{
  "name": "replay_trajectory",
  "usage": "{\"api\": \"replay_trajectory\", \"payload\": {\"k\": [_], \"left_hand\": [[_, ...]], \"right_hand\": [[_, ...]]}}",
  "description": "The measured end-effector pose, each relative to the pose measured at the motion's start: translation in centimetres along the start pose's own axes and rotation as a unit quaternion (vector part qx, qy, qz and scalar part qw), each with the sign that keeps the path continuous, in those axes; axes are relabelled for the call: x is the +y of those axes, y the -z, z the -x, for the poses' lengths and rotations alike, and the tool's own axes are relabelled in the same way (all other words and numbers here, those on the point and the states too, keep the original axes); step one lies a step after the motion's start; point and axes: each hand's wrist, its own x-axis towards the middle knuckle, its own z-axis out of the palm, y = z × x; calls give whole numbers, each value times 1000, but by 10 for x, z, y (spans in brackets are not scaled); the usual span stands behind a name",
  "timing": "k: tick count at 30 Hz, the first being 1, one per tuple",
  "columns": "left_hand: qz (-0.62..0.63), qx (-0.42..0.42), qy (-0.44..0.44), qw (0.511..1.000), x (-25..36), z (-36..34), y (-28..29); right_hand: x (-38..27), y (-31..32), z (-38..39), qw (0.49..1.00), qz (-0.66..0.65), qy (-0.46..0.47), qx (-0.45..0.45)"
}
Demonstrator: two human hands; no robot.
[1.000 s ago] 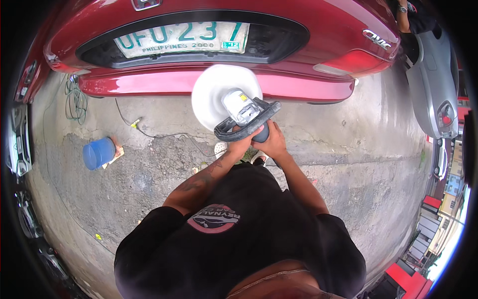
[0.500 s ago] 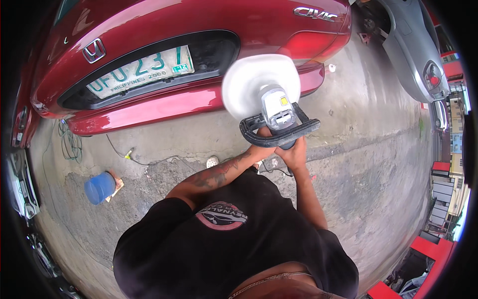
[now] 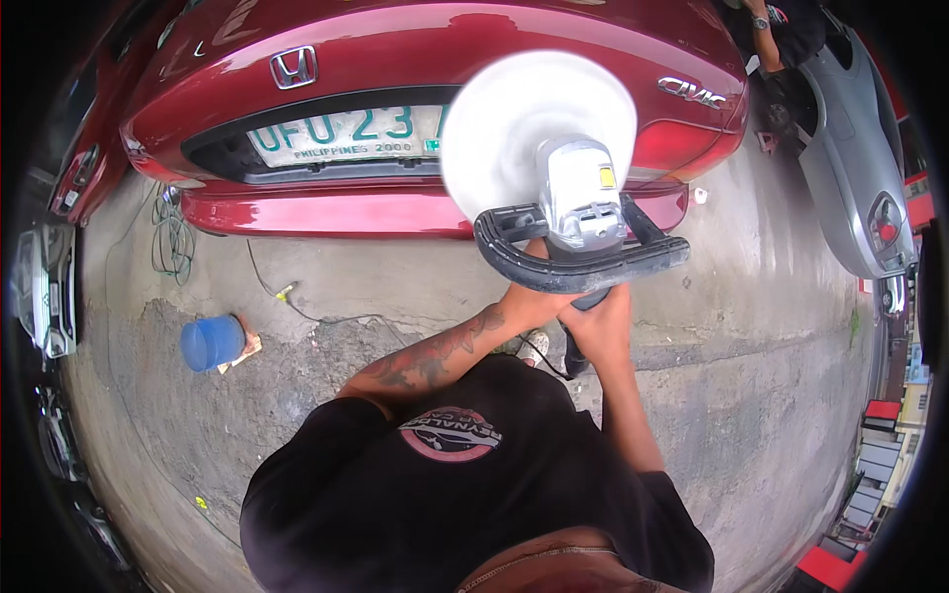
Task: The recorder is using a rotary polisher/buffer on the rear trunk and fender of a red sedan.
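Note:
Both my hands hold a rotary car polisher [image 3: 581, 198] with a grey head, a black D-shaped handle and a round white pad [image 3: 499, 133], blurred as if spinning. My left hand [image 3: 531, 299] is closed on it below the D-handle, its fingers partly hidden. My right hand [image 3: 603, 321] wraps round the dark grip at the rear. In front stands the rear of a dark red car [image 3: 395, 59]. The pad covers part of its trunk lid, the end of the licence plate [image 3: 346, 136] and some bumper. Whether it touches the paint I cannot tell.
A black cord [image 3: 336, 319] runs over the concrete floor to a coiled green hose or cable [image 3: 173, 237]. At left stands a blue bucket [image 3: 211, 343]. A silver car [image 3: 855, 148] is on the right, with a co-worker's arm [image 3: 766, 44] beside it.
The polisher now looks larger and covers more of the trunk lid. My view has shifted, so the red car sits further right. A co-worker's arm has come in at the upper right.

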Motion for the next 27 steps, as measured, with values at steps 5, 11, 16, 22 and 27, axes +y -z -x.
{"api": "replay_trajectory", "payload": {"k": [5, 11, 16, 22, 27], "left_hand": [[95, 137, 15, 986, 28, 32, 45], [113, 312, 29, 943, 44, 55, 118], [163, 388, -24, 907, 67, 63, 178], [188, 356, -20, 915, 57, 67, 172], [208, 288, 50, 933, 26, 69, 130]], "right_hand": [[-56, -33, -12, 986, 108, 32, -123], [-96, -101, -32, 963, 145, 112, -195], [-131, -149, -42, 928, 135, 157, -309], [-108, -148, -28, 941, 88, 147, -291], [-72, -110, -11, 964, 86, 139, -209]]}}
